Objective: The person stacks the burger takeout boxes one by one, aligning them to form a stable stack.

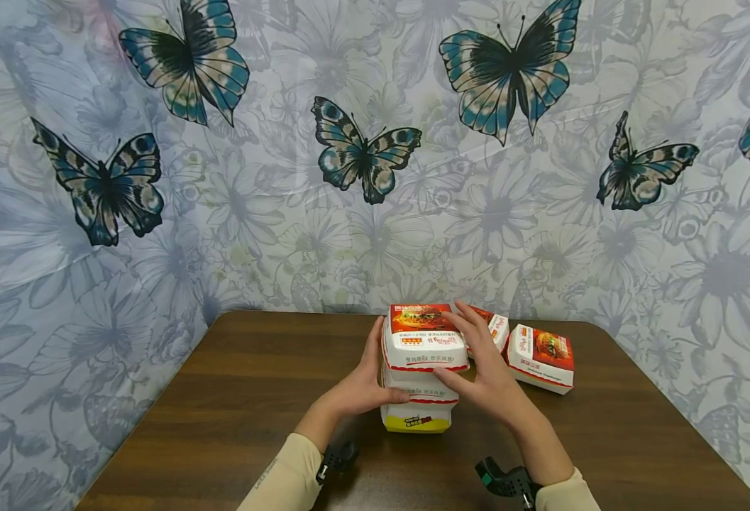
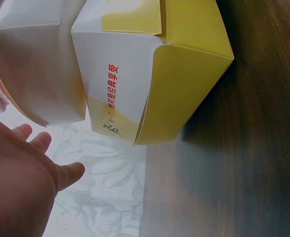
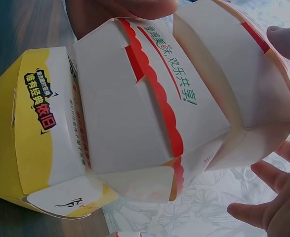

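Three burger boxes stand stacked at the middle of the table. At the bottom is a yellow-and-white burger box (image 1: 417, 422); above it sits a white burger box with a red scalloped edge (image 3: 130, 98). The top burger box (image 1: 422, 342), white and red with a burger picture, sits slightly askew. My left hand (image 1: 363, 387) is at the stack's left side, its thumb across the front of the middle box. My right hand (image 1: 491, 372) is at the right side of the top box, thumb near its front. Fingers of both hands are spread and fairly straight in the wrist views.
Two more red-and-white burger boxes lie right of the stack: one burger box (image 1: 499, 330) partly hidden behind my right hand, another burger box (image 1: 543, 357) beside it. The brown wooden table (image 1: 272, 376) ends at a butterfly-print cloth backdrop (image 1: 323, 248).
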`<state>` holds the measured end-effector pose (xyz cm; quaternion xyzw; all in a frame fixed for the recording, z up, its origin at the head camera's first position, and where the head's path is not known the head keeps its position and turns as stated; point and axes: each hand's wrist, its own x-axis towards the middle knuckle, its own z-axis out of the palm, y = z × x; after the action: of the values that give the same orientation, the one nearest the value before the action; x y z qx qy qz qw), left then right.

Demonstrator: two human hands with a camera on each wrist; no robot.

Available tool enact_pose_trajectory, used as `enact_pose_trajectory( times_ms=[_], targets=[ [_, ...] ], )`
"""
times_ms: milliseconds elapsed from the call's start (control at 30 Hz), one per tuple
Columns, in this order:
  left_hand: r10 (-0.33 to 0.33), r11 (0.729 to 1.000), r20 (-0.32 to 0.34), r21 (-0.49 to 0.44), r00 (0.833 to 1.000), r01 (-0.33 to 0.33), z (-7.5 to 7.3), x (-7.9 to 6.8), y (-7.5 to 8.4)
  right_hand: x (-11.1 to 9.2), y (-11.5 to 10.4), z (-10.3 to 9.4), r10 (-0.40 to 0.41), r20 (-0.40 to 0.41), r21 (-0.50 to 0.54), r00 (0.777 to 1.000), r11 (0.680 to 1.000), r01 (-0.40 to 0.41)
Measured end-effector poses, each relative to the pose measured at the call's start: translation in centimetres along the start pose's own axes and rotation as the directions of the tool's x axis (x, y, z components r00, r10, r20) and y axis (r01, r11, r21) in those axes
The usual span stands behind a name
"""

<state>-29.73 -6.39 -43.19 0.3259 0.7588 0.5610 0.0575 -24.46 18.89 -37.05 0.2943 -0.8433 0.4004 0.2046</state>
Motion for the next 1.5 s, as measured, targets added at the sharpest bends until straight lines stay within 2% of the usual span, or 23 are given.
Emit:
enact_pose_trajectory(
  times_ms=[700, 1000, 1133, 1333, 1500],
  targets=[
    [-0.019, 1.000, -0.036, 0.008, 0.999, 0.019, -0.1, -0.1, 0.0, -0.1, 0.3, -0.4, 0.006, -0.029, 0.017, 1.000, 1.000, -0.005],
    [0.006, 1.000, -0.049, 0.008, 0.999, -0.006, -0.3, -0.2, 0.4, -0.1, 0.9, -2.1, -0.015, -0.100, 0.031, 0.995, 0.999, 0.018],
    [0.014, 1.000, -0.050, 0.007, 0.999, -0.014, -0.3, -0.2, 0.5, -0.3, 1.6, -3.5, 0.022, -0.149, 0.059, 0.989, 0.998, -0.013],
    [0.024, 1.000, -0.047, 0.002, 0.999, -0.024, -0.3, -0.3, 0.7, -0.8, 3.1, -5.6, 0.121, -0.205, 0.095, 0.971, 0.990, -0.103],
    [0.029, 1.000, -0.049, -0.003, 0.998, -0.029, -0.4, -0.3, 0.7, -1.4, 4.6, -6.7, 0.175, -0.238, 0.077, 0.955, 0.984, -0.162]
  ],
)
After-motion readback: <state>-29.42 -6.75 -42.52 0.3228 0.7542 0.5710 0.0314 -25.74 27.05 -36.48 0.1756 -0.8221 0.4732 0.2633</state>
